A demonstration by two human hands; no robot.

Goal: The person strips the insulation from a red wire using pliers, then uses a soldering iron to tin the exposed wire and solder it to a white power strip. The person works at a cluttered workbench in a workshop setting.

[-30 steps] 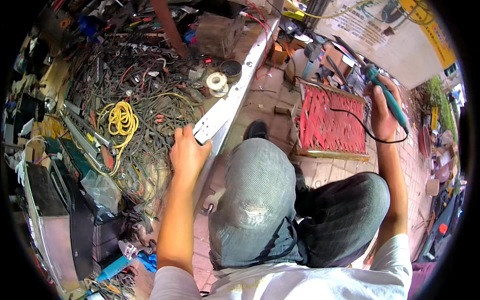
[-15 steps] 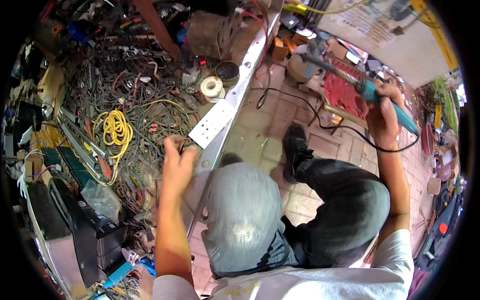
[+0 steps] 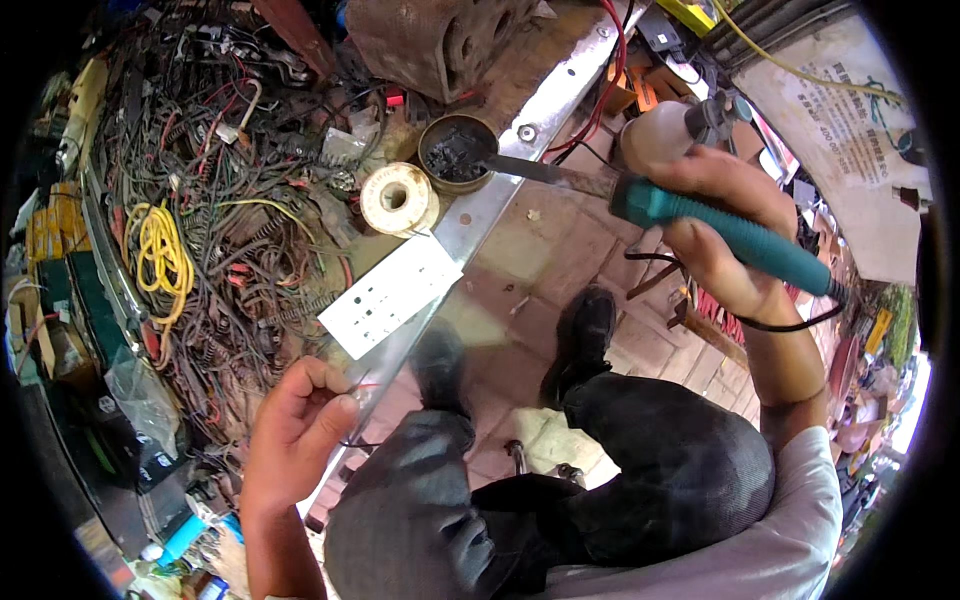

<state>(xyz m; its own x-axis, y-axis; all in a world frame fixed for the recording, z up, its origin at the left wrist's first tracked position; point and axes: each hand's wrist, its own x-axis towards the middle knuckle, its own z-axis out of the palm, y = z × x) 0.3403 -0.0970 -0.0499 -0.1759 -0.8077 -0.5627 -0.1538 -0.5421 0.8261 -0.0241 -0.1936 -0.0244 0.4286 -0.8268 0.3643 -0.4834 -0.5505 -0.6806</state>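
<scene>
Your right hand (image 3: 715,235) gripped the soldering iron (image 3: 700,222), its tip dipped in the flux tin (image 3: 457,152); your left hand (image 3: 300,425) pinched a thin wire (image 3: 350,443), joint unsoldered.

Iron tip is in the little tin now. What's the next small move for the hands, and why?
Probably lift the soldering iron out of the round tin and swing it toward the left hand. The right hand holds the iron with its tip resting in the tin's dark paste, while the left hand pinches a thin wire at the bench edge, apart from the tip.
</scene>
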